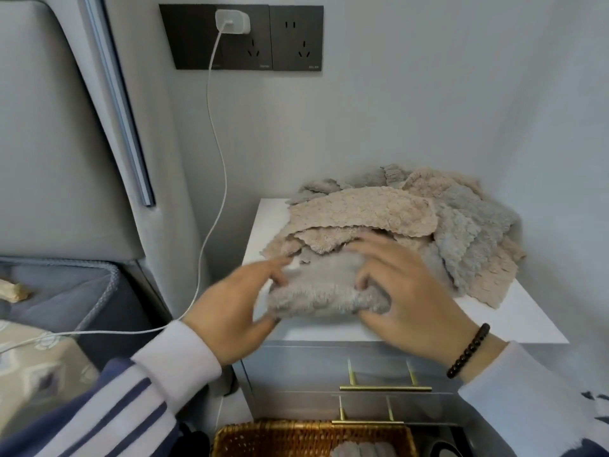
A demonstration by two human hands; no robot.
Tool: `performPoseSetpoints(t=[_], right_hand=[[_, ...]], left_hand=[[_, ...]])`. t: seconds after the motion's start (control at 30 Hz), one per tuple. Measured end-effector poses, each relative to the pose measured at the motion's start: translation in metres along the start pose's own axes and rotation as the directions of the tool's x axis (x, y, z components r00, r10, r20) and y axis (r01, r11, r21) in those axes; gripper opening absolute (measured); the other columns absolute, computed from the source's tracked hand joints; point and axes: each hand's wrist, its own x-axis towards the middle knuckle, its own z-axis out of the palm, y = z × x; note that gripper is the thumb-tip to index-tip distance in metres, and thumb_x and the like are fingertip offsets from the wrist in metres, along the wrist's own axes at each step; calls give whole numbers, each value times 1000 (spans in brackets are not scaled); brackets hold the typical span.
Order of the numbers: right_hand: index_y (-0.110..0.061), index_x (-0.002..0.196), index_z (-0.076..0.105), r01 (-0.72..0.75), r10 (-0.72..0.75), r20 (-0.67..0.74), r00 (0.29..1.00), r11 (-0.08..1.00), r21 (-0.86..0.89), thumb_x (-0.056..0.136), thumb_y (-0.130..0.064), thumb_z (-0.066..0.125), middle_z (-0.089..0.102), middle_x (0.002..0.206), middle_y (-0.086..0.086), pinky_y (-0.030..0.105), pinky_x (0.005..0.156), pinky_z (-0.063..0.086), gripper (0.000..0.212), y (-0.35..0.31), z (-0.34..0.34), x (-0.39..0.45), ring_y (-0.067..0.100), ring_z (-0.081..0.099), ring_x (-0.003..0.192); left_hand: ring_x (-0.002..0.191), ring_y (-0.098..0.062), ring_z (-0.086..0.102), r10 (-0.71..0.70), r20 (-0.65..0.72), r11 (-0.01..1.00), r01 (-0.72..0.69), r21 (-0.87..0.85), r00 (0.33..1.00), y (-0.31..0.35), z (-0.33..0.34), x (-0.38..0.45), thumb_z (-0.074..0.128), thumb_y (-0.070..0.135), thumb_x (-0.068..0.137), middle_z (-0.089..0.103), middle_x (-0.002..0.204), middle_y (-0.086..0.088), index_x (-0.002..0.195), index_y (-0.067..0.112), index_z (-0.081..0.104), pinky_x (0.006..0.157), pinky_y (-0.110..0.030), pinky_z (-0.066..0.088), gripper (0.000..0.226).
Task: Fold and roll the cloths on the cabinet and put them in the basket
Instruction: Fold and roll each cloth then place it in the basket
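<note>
Basket (263, 437) nearest, below both hands, cut off at frame bottom; rolled grey cloth (359, 450) inside, only partly seen. Above it, cabinet (514, 321) w/ white top. Both hands on grey cloth roll (316, 291) at cabinet front edge: left hand (237, 311) grip curled round roll's left end, fingers blurred; right hand (405, 295) grip curled round right end, thumb under, fingers on top. Bead bracelet (468, 351) on right wrist. Behind grip, loose pile of beige & grey cloths (395, 212) touching roll; how many, can't tell. Charger cable (216, 159) left of hands, up to wall sockets (240, 37).
</note>
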Motion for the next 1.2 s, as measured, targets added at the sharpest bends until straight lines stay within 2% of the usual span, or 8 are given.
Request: performPoseSetpoints(t=[0.13,0.27,0.37,0.6,0.7,0.87,1.03,1.2], right_hand=[[-36,82,23,79,-68,338,939,997,-16,63,-20,72,50,140,-3,34,117,23,55,1,29,-37,11,29,141],[-28,95,38,3,-5,333,943,1000,7,64,-15,69,50,140,0,21,116,13,46,1,28,-55,7,29,138],[-18,132,38,-30,33,318,948,999,-13,65,-21,72,51,140,2,17,115,8,76,1,26,-55,8,30,134],[-13,140,37,77,-12,374,927,984,-160,54,-27,86,48,142,4,36,113,28,100,4,37,-50,19,42,134],[-14,135,50,52,-5,382,924,992,-114,58,-25,86,53,138,1,37,109,30,86,6,31,-47,14,46,130],[-29,136,51,-185,135,376,917,978,100,81,-25,67,37,137,-26,6,111,9,57,7,18,-45,-15,24,130],[-35,125,60,-392,319,334,887,903,178,82,-30,71,53,120,-28,2,97,30,44,7,11,-42,-12,47,113],[-25,100,67,-513,468,214,857,809,286,81,-44,67,68,80,-9,20,59,47,26,8,18,-32,6,60,66]], left_hand=[[129,-21,49,94,264,976,-141,165,960,2,37,-22,55,39,80,45,144,-3,144,25,23,101,-37,46,74],[133,-27,44,223,276,831,-330,448,935,9,45,-7,76,37,61,46,144,-9,143,17,37,103,-51,37,94],[134,-29,42,251,312,791,-380,480,916,11,48,-4,78,39,56,45,145,-11,143,17,39,103,-54,34,97],[123,-27,55,219,288,815,-337,472,932,9,47,-14,83,29,48,57,134,-10,135,11,52,99,-48,44,93],[123,-24,55,226,243,854,-312,418,943,3,46,-25,82,17,50,58,132,-8,130,9,57,105,-40,43,84],[111,-17,63,244,100,908,-264,325,965,1,41,-30,50,27,82,66,122,-1,120,14,61,103,-34,37,42],[80,-17,65,163,2,954,-158,255,987,6,35,-23,43,43,92,71,91,2,104,14,68,87,-26,43,40],[69,-16,57,-192,-53,981,191,-25,980,8,34,-14,38,58,86,62,73,3,82,14,61,63,-36,49,50]])
